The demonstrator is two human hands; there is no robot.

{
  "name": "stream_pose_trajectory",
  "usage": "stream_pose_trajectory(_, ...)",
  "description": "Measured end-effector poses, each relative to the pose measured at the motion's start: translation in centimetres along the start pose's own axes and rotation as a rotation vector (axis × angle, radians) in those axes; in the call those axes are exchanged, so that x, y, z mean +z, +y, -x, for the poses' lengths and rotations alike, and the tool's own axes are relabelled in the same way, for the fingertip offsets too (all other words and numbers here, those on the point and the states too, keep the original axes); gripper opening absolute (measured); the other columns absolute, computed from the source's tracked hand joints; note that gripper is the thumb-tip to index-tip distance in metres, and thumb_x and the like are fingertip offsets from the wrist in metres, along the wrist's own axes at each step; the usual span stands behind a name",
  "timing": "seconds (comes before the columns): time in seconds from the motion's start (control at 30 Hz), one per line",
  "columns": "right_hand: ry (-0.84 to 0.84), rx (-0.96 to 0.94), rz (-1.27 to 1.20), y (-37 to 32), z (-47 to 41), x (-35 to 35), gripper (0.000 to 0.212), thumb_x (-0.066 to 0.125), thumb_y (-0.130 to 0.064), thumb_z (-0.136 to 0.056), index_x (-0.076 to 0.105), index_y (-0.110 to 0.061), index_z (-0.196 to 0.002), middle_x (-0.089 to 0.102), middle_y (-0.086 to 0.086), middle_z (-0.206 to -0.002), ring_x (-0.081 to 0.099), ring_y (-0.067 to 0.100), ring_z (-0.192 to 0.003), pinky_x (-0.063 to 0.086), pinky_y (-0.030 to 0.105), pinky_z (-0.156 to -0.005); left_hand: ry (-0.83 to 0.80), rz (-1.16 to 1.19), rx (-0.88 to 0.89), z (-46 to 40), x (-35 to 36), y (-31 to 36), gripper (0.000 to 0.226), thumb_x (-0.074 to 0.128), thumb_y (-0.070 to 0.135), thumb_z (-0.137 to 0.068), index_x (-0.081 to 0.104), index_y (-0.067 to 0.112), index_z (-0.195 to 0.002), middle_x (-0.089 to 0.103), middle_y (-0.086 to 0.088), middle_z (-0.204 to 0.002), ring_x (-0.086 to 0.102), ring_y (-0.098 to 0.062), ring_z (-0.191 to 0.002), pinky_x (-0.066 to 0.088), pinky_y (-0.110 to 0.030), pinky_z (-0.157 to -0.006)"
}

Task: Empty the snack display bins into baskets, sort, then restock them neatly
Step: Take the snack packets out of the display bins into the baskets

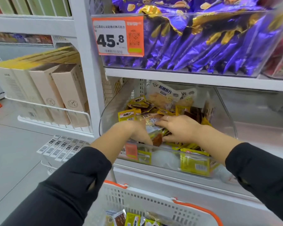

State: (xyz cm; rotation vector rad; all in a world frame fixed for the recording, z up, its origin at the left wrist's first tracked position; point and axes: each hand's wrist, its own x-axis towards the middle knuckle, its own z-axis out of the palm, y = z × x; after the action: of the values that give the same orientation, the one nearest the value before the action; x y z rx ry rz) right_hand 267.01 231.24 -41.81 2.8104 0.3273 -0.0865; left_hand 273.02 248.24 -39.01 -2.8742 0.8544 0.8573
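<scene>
Left hand [135,129] buried to the knuckles in the clear snack bin [168,162], fingertips hidden among packets, grip impossible to tell. Right hand [178,128] flat, fingers spread slightly apart, pressing on yellow snack packets [129,115] lying jumbled at mixed angles. White basket [137,201] below the fingers, bottom cut off.

Both hands reach forward: left [134,129] curled downward, right [178,128] flat.
</scene>
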Motion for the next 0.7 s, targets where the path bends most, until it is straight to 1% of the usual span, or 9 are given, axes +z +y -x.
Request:
stream_pose_trajectory(0.07, -0.109, 0.059, -0.040, -0.7, -0.2, 0.1, 0.095, 0.060, -0.053, -0.086, -0.001, -0.030, -0.154, 0.008, 0.007, -0.161, 0.019, 0.030, -0.145, 0.038, 0.048, -0.105, 0.068, -0.006, 0.003, 0.3, 0.3, -0.3, 0.102, 0.064, 0.056, -0.081, 0.009, 0.013, -0.154, 0.035, -0.008, -0.151, 0.042, -0.028, -0.131, 0.043, -0.037, -0.103)
stream_pose_trajectory(0.13, -0.155, 0.097, -0.080, -1.4, -0.5, 0.1, 0.104, 0.064, -0.043, -0.085, -0.015, -0.032, -0.152, -0.004, 0.010, -0.162, 0.002, 0.031, -0.148, 0.032, 0.048, -0.109, 0.082, -0.013, -0.033, 0.3, 0.8, 0.1, 0.095, 0.061, 0.060, -0.082, 0.021, 0.008, -0.151, 0.042, -0.010, -0.143, 0.047, -0.027, -0.124, 0.046, -0.034, -0.097)
stream_pose_trajectory(0.17, -0.152, 0.095, -0.083, -1.6, -0.9, 0.2, 0.105, 0.064, -0.040, -0.086, -0.017, -0.031, -0.151, -0.003, 0.012, -0.162, 0.004, 0.032, -0.148, 0.033, 0.045, -0.109, 0.054, -0.024, -0.055, 0.1, 1.0, 0.4, 0.092, 0.059, 0.062, -0.082, 0.027, 0.007, -0.148, 0.041, -0.011, -0.143, 0.046, -0.028, -0.125, 0.046, -0.036, -0.098)
stream_pose_trajectory(0.23, -0.126, 0.067, -0.027, -1.7, -1.5, 0.5, 0.104, 0.064, -0.038, -0.086, -0.015, -0.028, -0.152, 0.010, 0.017, -0.160, 0.026, 0.035, -0.141, 0.042, 0.040, -0.100, -0.007, -0.074, -0.100, -0.8, 1.3, 0.9, 0.089, 0.057, 0.069, -0.080, 0.037, 0.011, -0.145, 0.036, -0.014, -0.147, 0.039, -0.032, -0.132, 0.042, -0.042, -0.104)
stream_pose_trajectory(0.33, -0.049, 0.036, 0.091, -1.2, -1.8, 0.9, 0.092, 0.059, -0.034, -0.088, -0.005, -0.026, -0.154, 0.040, 0.015, -0.147, 0.056, 0.033, -0.113, 0.045, 0.035, -0.071, -0.038, -0.134, -0.145, -1.7, 1.7, 1.1, 0.099, 0.061, 0.076, -0.070, 0.042, 0.011, -0.142, 0.038, -0.014, -0.145, 0.037, -0.035, -0.133, 0.043, -0.049, -0.103)
stream_pose_trajectory(0.4, -0.001, 0.038, 0.120, -1.2, -1.5, 0.8, 0.084, 0.055, -0.030, -0.090, 0.001, -0.025, -0.154, 0.052, 0.012, -0.134, 0.061, 0.033, -0.103, 0.040, 0.034, -0.062, 0.008, -0.128, -0.138, -1.5, 1.7, 1.0, 0.105, 0.063, 0.074, -0.072, 0.034, 0.006, -0.147, 0.044, -0.015, -0.140, 0.049, -0.033, -0.122, 0.049, -0.047, -0.098)
stream_pose_trajectory(0.5, 0.046, 0.069, 0.125, -1.4, -1.1, 0.2, 0.074, 0.048, -0.024, -0.094, 0.006, -0.023, -0.155, 0.062, 0.010, -0.114, 0.062, 0.032, -0.095, 0.039, 0.033, -0.058, 0.148, -0.099, -0.094, -1.0, 1.6, 0.5, 0.120, 0.065, 0.061, -0.079, -0.010, 0.002, -0.152, 0.052, -0.014, -0.135, 0.055, -0.031, -0.117, 0.051, -0.039, -0.093)
stream_pose_trajectory(0.53, 0.063, 0.084, 0.119, -1.3, -1.0, 0.1, 0.070, 0.046, -0.023, -0.095, 0.009, -0.023, -0.154, 0.063, 0.009, -0.110, 0.062, 0.031, -0.092, 0.039, 0.033, -0.056, 0.200, -0.118, -0.066, -0.9, 1.6, 0.3, 0.120, 0.066, 0.059, -0.079, -0.013, 0.006, -0.152, 0.053, -0.012, -0.134, 0.055, -0.031, -0.118, 0.050, -0.039, -0.090)
stream_pose_trajectory(0.7, 0.107, 0.111, 0.102, -0.6, 0.2, -0.4, 0.057, 0.045, -0.028, -0.099, 0.022, -0.027, -0.150, 0.066, 0.005, -0.095, 0.061, 0.028, -0.080, 0.040, 0.031, -0.053, 0.392, -0.240, 0.038, -0.6, 1.7, 0.3, 0.106, 0.067, 0.054, -0.079, 0.006, 0.012, -0.153, 0.058, -0.009, -0.121, 0.058, -0.031, -0.109, 0.049, -0.038, -0.075)
